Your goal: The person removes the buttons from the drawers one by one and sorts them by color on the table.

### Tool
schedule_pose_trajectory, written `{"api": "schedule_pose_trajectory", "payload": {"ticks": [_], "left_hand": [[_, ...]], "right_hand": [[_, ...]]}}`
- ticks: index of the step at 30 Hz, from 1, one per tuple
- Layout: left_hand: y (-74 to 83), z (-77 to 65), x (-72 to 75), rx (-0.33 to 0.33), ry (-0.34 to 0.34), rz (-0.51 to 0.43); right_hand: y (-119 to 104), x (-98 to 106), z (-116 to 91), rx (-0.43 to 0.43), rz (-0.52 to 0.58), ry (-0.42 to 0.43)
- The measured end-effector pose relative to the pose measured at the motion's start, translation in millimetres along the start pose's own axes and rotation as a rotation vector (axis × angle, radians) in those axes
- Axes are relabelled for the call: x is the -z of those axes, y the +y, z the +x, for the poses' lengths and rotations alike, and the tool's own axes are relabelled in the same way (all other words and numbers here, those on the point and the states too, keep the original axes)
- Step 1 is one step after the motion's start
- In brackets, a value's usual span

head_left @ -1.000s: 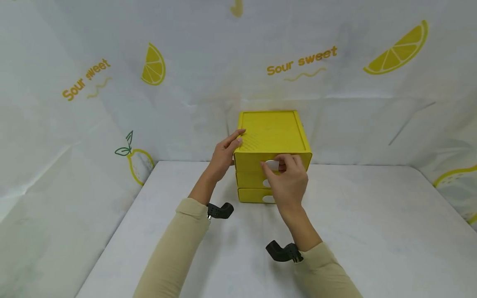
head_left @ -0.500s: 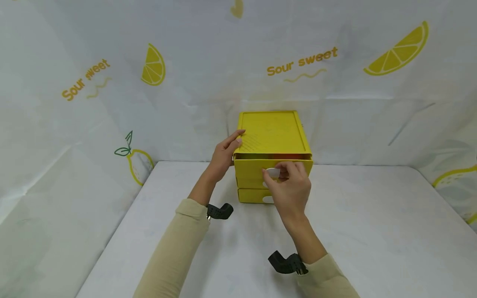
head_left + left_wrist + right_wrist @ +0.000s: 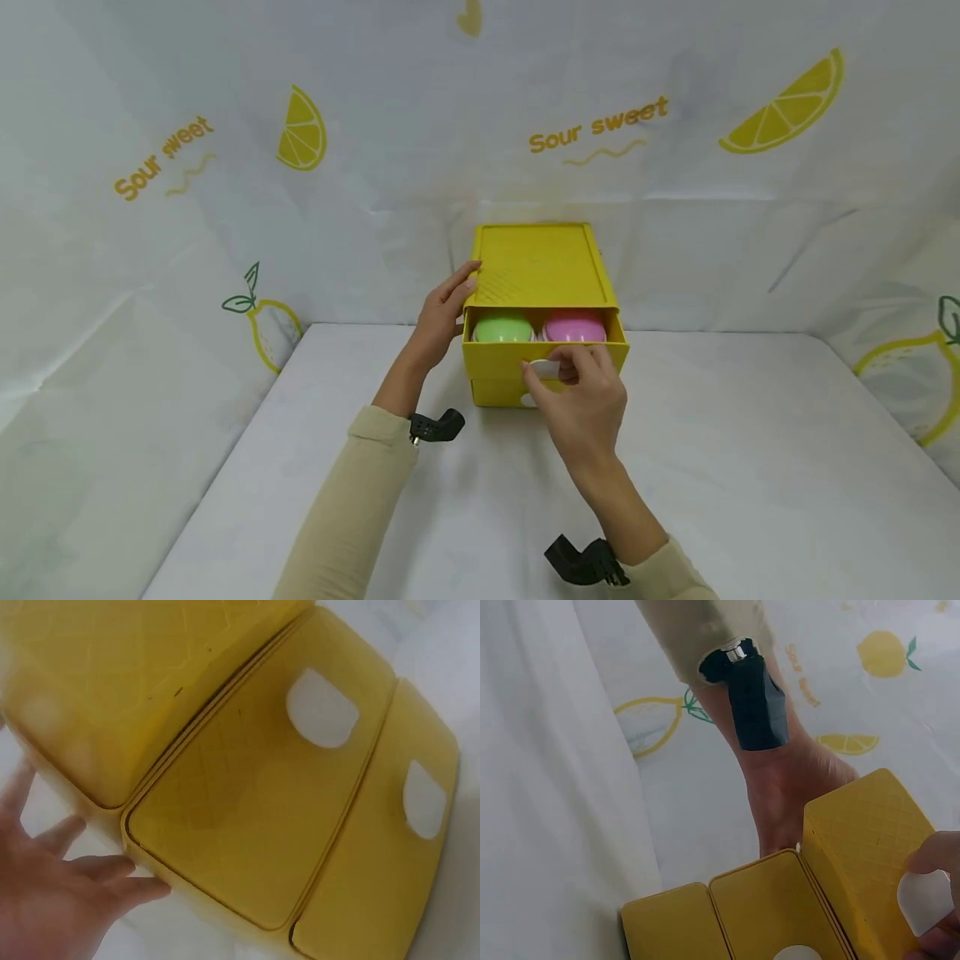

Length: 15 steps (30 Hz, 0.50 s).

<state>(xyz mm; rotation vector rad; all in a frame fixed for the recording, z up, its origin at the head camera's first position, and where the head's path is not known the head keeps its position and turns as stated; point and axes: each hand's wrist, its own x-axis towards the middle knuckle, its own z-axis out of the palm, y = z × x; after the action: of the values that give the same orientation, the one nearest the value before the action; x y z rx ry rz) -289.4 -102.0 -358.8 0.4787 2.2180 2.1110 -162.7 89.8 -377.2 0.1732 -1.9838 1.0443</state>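
Observation:
A yellow drawer box [image 3: 536, 258] with stacked drawers stands at the back of the table. Its top drawer [image 3: 487, 360] is pulled partway out. Inside it sit a light green rounded item [image 3: 504, 327] and a pink one [image 3: 574, 327], side by side; their kind I cannot tell. My right hand [image 3: 585, 404] pinches the white oval handle [image 3: 544, 367] of that drawer between thumb and fingers. My left hand [image 3: 441, 321] steadies the box's left side, fingers fairly straight against it, as the left wrist view also shows. Lower drawer fronts with white handles [image 3: 322, 709] show there.
A white table [image 3: 750, 450] lies under the box. Behind it hangs a white sheet [image 3: 405, 167] printed with lemons and lettering, close to the box's back. Black cameras [image 3: 438, 425] are strapped to both wrists.
The top drawer was closed a second ago. My right hand has drawn it toward me by its handle, bringing the green and pink items into view. The left hand stays on the box.

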Motion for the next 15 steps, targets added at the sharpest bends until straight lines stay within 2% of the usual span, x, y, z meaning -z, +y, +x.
{"api": "schedule_pose_trajectory", "payload": {"ticks": [3, 6, 11, 15], "left_hand": [[-3.1, -5.1, 1.6, -0.012, -0.051, -0.032], [-4.9, -9.7, 0.8, -0.066, -0.075, 0.003], [-11.1, -18.0, -3.1, -0.17, -0.031, 0.008], [-13.5, -22.2, -6.9, -0.197, 0.003, -0.017]], "right_hand": [[-0.9, 3.4, -2.7, 0.002, 0.009, -0.004], [-1.3, 6.6, -4.5, 0.013, 0.009, -0.002], [-4.4, 14.8, -10.1, 0.031, -0.022, 0.012], [-10.8, 23.3, -14.5, 0.032, -0.081, 0.017]]}}
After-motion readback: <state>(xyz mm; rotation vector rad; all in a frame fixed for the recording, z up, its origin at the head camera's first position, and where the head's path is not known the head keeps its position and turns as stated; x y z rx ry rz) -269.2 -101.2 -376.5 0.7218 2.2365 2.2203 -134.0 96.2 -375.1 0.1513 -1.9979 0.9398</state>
